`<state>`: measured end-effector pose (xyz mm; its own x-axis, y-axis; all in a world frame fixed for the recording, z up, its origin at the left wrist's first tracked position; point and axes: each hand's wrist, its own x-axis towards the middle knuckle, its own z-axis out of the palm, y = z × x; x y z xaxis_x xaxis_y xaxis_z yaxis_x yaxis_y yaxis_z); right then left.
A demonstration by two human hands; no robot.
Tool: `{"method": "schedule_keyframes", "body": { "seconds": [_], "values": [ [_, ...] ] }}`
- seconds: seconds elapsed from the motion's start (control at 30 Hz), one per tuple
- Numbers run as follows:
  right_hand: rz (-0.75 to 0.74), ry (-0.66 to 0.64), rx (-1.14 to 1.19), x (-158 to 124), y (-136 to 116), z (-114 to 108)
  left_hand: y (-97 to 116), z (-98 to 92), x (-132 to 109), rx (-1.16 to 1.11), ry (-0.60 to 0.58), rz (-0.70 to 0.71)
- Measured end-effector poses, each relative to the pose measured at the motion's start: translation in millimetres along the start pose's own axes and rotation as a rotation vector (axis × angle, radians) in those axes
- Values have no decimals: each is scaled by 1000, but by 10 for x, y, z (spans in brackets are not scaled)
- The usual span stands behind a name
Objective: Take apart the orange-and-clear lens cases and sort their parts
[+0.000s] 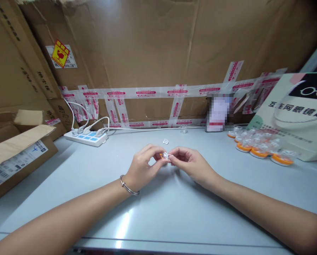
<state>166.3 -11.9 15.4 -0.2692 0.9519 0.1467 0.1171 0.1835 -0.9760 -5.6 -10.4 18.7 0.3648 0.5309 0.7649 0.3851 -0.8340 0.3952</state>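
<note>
My left hand (148,161), with a metal bangle at its wrist, pinches a small orange and clear-white plastic piece (165,155) between thumb and fingers, held above the table. From the other side my right hand (189,163) meets it, thumb and index finger closed around a thin, pale part at the piece's right end. The fingers cover most of both, so I cannot tell exactly how they join. Just beyond the hands, a small flat white plastic part (165,141) lies on the grey table (190,212).
Several clear-topped orange and white plastic units (259,148) stand at the right, before a paper bag (293,120). A phone (219,112) leans at the back near a small clear piece (184,129). A power strip (86,137) and an open carton (23,156) occupy the left.
</note>
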Motion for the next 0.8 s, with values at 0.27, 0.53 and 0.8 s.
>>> {"method": "schedule_keyframes", "body": {
  "seconds": [0.27, 0.53, 0.8],
  "values": [
    [53, 207, -90, 402, 201, -303, -149, -70, 71, -93, 30, -310],
    [54, 181, -418, 846, 462, -402, -204, -31, 84, -467, -16, -823],
    [-8, 119, -222, 455, 181, -214, -153, -13, 90, -597, -19, -869]
  ]
}}
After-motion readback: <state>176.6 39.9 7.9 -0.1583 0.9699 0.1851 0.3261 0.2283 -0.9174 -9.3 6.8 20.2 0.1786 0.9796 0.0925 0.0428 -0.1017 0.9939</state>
